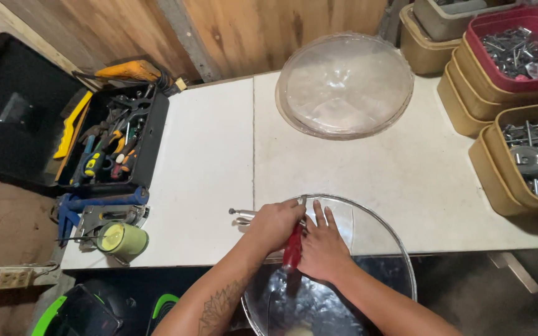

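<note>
The white worktable is filling the middle of the view, and everything here is getting placed off it. Sitting on its far side, up against the wooden wall, a big clear dome cover is lying rim-down. Hanging half over the table's near edge, a second clear dome is resting with its rim partly on the tabletop and the rest out over the dark floor, and that is where both hands are working. Off the table's left edge, an open black toolbox is showing pliers and screwdrivers, with a yellow power tool lying behind it by the wall. Along the table's right edge, stacked tan bins are holding metal fasteners, and a red tray of more fasteners is topping the far stack. At the table's near left corner, a blue caulking gun is lying beside a staple gun and a pale green cup. Now the hands: the left hand is clenching around a red-handled tool at the near dome's rim, its metal end poking out leftward over the tabletop. The right hand is lying open, fingers spread flat, pressing on the dome just beside that tool.
</note>
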